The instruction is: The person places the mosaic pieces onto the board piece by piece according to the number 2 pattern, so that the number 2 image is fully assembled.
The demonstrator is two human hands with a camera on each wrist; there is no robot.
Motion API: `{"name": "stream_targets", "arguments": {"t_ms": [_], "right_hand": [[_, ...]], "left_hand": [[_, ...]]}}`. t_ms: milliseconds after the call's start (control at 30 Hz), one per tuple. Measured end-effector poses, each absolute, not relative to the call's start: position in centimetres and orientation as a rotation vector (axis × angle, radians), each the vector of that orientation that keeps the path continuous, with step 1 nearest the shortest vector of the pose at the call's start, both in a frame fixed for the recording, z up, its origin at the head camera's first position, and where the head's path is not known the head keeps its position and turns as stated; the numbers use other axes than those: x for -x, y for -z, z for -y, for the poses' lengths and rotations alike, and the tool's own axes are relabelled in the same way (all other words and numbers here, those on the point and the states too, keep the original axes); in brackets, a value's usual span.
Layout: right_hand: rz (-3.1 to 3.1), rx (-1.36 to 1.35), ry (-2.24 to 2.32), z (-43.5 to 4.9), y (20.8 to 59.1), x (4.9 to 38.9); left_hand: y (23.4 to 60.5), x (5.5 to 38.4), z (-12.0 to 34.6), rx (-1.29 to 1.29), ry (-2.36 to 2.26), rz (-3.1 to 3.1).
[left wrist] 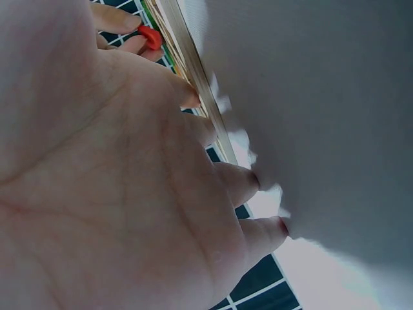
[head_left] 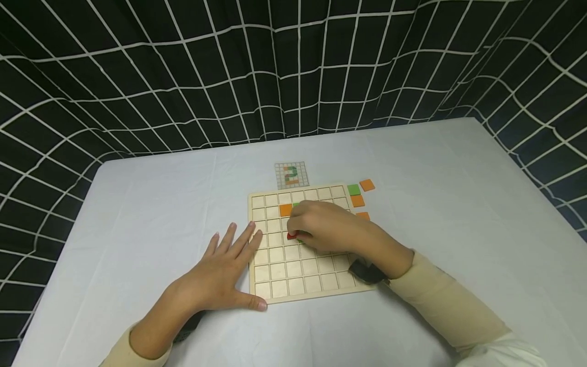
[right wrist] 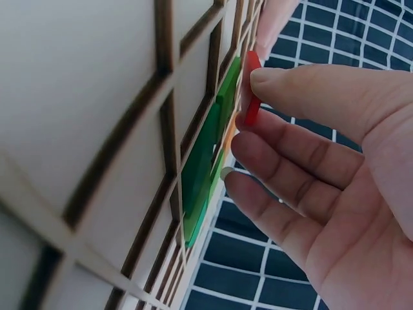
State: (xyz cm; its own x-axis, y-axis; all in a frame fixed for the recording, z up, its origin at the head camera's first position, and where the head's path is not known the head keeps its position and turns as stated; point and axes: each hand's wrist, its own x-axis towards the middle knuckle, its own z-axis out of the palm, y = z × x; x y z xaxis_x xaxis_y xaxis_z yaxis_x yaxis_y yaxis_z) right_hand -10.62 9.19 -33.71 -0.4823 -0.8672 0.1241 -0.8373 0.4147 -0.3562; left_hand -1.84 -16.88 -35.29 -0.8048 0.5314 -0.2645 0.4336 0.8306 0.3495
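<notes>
A wooden grid board [head_left: 278, 288] lies on the white-covered table. Over its upper middle, my right hand [head_left: 327, 227] pinches a small red tile [right wrist: 252, 90] between thumb and fingers, held on edge close above the squares. An orange tile [head_left: 286, 210] sits in a square of the second row. Green tiles [right wrist: 199, 171] fill squares close by; the right hand covers most of them in the head view. My left hand [head_left: 215, 283] lies spread at the board's left side, fingertips on the frame and thumb by the lower left corner.
Behind the board lies a small gridded pattern card [head_left: 292, 175] with a coloured figure. Loose tiles lie along the board's right side: a green one [head_left: 353, 189] and several orange ones [head_left: 367, 184]. A black curtain with white grid lines [head_left: 298, 76] surrounds the table.
</notes>
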Motion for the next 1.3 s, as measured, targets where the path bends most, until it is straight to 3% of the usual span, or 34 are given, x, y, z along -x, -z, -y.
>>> {"name": "stream_targets", "arguments": {"t_ms": [500, 967, 1100, 1300], "right_hand": [[-2.529, 1.623, 0.595, -8.3, 34.2, 10.2], [-2.618, 1.557, 0.262, -8.4, 32.5, 7.6], [-2.546, 1.440, 0.290, -8.9, 31.7, 7.5], [-2.329, 1.244, 0.521, -11.4, 29.9, 10.2]], "left_hand": [[35.0, 1.8, 16.9, -0.727, -0.393, -2.654], [35.1, 1.8, 16.8, -0.729, -0.381, -2.661], [35.2, 1.8, 16.8, -0.720, -0.368, -2.664], [35.3, 1.8, 16.8, -0.729, -0.388, -2.661]]}}
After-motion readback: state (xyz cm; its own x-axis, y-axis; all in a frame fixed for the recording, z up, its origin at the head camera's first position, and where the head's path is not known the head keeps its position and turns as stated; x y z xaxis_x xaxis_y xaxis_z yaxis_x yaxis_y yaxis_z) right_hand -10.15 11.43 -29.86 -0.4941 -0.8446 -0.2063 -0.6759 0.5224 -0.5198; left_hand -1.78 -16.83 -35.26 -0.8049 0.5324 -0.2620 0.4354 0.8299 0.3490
